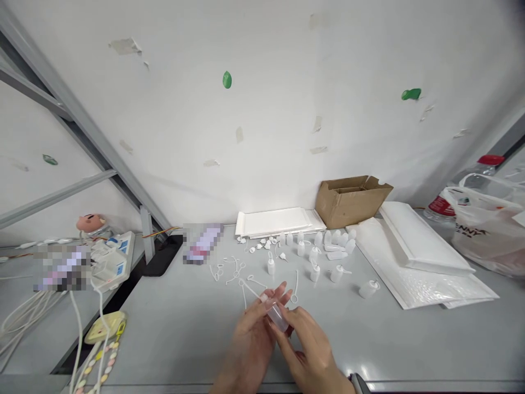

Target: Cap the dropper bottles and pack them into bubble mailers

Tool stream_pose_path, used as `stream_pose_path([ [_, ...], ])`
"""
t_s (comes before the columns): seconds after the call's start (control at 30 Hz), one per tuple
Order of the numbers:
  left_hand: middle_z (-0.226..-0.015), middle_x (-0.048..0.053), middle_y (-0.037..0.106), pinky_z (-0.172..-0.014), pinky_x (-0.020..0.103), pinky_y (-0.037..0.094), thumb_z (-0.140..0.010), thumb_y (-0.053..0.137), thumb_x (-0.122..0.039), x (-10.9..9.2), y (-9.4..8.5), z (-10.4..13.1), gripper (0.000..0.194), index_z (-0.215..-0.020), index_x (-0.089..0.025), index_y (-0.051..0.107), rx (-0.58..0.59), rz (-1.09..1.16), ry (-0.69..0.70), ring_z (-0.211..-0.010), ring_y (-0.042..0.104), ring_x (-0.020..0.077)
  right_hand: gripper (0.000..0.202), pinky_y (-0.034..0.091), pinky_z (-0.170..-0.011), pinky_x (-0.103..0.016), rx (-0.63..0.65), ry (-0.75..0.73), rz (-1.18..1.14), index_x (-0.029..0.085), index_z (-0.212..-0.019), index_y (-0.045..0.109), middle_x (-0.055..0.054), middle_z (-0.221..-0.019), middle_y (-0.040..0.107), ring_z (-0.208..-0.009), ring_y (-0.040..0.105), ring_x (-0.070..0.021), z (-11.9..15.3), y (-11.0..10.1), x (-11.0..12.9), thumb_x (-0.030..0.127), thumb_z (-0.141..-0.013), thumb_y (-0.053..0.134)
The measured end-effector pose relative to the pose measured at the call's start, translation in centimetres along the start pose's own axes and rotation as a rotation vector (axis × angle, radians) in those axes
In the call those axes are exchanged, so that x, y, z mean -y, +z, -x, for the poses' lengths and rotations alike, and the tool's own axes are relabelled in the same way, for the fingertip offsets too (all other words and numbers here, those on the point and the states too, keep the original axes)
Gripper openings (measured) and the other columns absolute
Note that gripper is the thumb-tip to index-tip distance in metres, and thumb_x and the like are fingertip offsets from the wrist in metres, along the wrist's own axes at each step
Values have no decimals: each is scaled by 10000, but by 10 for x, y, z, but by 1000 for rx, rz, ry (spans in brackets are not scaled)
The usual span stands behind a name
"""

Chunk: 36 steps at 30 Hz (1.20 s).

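A small translucent squeeze bottle (278, 316) is held tilted between my two hands, low over the table's front half. The fingers of my left hand (255, 334) are closed round its neck end. A thin white strap with a ring (249, 288) sticks out from there to the upper left. At the bottle's body, the thumb and fingers of my right hand (309, 345) pinch the lower end. Just beyond my hands lie several loose white ring straps (235, 268). Small bottles with caps on, such as one upright bottle (271, 266) and one lying bottle (369, 288), are spread to the right.
Behind are white caps (266, 244), more bottles (336, 241), flat white packets (274, 220) and an open cardboard box (353, 202). Padded mailers (426, 241) and a plastic bag (488, 230) stand right. A blurred phone-like object (204, 244), a power strip (110, 260) and cables lie left.
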<state>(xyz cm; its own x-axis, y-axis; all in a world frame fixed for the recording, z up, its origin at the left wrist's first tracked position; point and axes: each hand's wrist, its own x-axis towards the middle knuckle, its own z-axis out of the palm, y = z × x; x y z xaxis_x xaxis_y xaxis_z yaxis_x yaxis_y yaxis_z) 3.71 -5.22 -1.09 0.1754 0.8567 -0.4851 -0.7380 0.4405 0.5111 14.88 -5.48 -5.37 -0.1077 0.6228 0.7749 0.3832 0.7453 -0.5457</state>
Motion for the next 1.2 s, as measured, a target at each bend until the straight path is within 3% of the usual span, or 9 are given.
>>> stream_pose_path([
  [0.17, -1158, 104, 636, -909, 403, 415, -760, 604, -214, 1, 2, -3, 113, -815, -171, 694, -50, -68, -9, -1248, 415, 282, 305, 491, -521, -271, 32, 82, -26, 177, -1108, 559, -64, -740, 654, -573, 532, -162, 1, -1, -1, 101, -813, 563],
  [0.3, -1146, 94, 650, -949, 410, 386, -770, 620, -304, 0, 1, -5, 183, -882, -183, 700, 0, -120, 69, -1231, 433, 278, 105, 490, -547, -238, 118, 400, -164, 177, -908, 634, -26, -645, 634, -559, 572, -146, -5, -6, 1, 210, -836, 565],
  [0.4, -1067, 126, 681, -975, 408, 357, -756, 631, -390, -2, -2, -9, 283, -880, -148, 711, 36, -209, 132, -1195, 466, 290, 146, 483, -549, -226, 171, 582, -283, 175, -833, 639, -11, -595, 620, -547, 576, -142, -9, -9, 2, 297, -842, 560],
  [0.53, -975, 132, 700, -929, 438, 383, -720, 669, -391, 0, -3, -12, 262, -772, -139, 719, 18, -248, 168, -1175, 469, 331, 170, 479, -562, -227, 176, 623, -345, 179, -822, 642, -16, -622, 625, -573, 577, -147, -9, -10, 3, 327, -837, 559],
  [0.77, -1152, 77, 654, -963, 405, 386, -783, 615, -276, 6, -5, -11, 155, -853, -191, 725, 127, -46, 55, -1236, 431, 272, 129, 478, -605, -241, 113, 547, -291, 188, -896, 658, -35, -709, 647, -620, 574, -157, -2, -8, 2, 256, -813, 586],
  [0.87, -1162, 73, 652, -996, 411, 357, -791, 608, -286, 5, -9, -13, 169, -868, -192, 725, 146, -42, 54, -1228, 444, 266, 135, 468, -593, -240, 123, 648, -390, 185, -855, 657, -27, -678, 631, -617, 562, -153, -4, -7, 3, 296, -811, 595],
  [1.03, -1098, 88, 683, -1018, 369, 323, -732, 668, -370, -5, -14, -16, 254, -875, -170, 729, 192, -135, 90, -1178, 491, 256, 272, 424, -497, -225, 198, 897, -744, 165, -778, 614, 6, -583, 563, -527, 499, -117, -16, -7, 5, 437, -794, 596],
  [1.2, -1009, 102, 711, -964, 382, 355, -733, 666, -373, -9, -14, -15, 246, -841, -162, 734, 186, -281, 155, -1097, 542, 270, 337, 400, -489, -224, 212, 959, -851, 145, -750, 596, 13, -549, 557, -485, 477, -97, -20, -7, 6, 479, -747, 638],
])
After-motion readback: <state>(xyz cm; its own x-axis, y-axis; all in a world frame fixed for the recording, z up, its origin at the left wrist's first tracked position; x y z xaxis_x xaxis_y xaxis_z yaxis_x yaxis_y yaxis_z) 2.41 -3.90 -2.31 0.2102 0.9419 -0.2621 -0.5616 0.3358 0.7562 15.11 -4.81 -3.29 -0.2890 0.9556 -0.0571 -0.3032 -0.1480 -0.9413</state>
